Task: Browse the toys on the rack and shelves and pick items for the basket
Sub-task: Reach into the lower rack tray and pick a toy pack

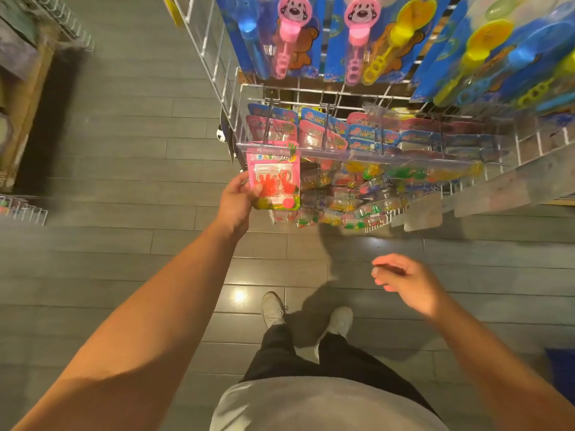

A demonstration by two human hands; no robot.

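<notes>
Toy pack is pinched by the left hand at its lower edge, judged mid-pick; next, lift it off its hook. Right hand hangs loose.

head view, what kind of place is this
Most likely a toy or discount shop aisle: a white wire rack hung with carded bubble wands, and the left hand holding a pink toy pack.

The pink toy card carries a line of Chinese characters, too blurred to read.
</notes>
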